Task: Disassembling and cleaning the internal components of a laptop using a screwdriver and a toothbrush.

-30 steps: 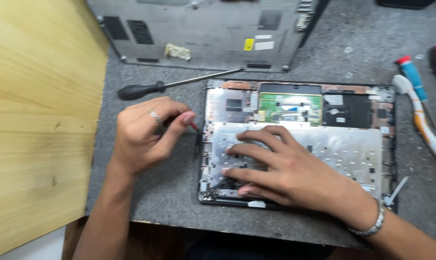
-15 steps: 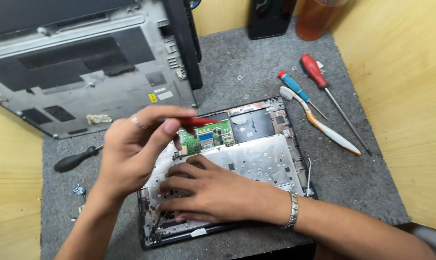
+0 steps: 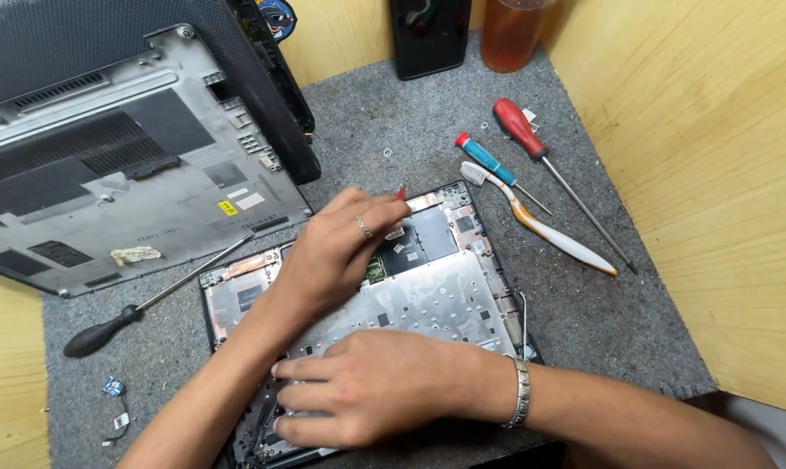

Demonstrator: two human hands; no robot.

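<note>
Two hands work on the opened black laptop base (image 3: 462, 260), which lies on the grey felt-covered bench (image 3: 601, 330) with its long axis running from lower left to upper right. The left hand (image 3: 336, 252) has its fingers pinched together on a small red-handled tool (image 3: 401, 193), tip down at the base's far edge. The right hand (image 3: 367, 386), fingers spread flat and gripping nothing, presses on the silver metal keyboard backplate (image 3: 428, 304) at the near end. A grey laptop bottom cover (image 3: 115, 182) leans at upper left, carrying a small yellow square label (image 3: 228, 208) and a white rectangular label (image 3: 250, 201) near its lower right corner. An orange translucent bottle (image 3: 510, 35) stands at the far edge; its contents cannot be told.
</note>
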